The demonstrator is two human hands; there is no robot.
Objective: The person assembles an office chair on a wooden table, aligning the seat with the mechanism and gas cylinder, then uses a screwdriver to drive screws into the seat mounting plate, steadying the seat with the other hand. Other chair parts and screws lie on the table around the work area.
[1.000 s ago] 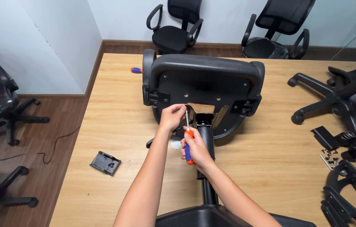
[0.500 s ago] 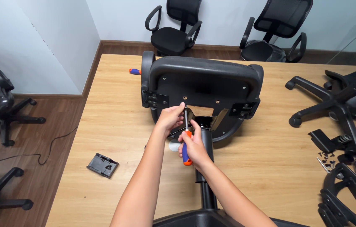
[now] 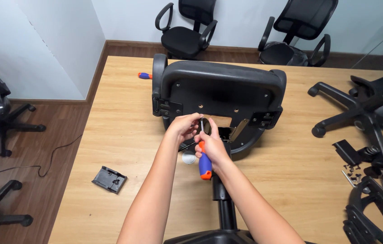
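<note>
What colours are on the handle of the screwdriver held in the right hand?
Blue with orange ends, seen in the head view: the screwdriver sits in the right hand.

Matt black plastic chair seat (image 3: 220, 90) lies on a smooth, pale wood table (image 3: 114, 131).

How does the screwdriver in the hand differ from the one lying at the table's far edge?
The held screwdriver stands nearly upright in the right hand, tip up at the chair seat; the far screwdriver lies flat, untouched, only its handle clearly showing. Both have blue-and-orange handles.
</note>
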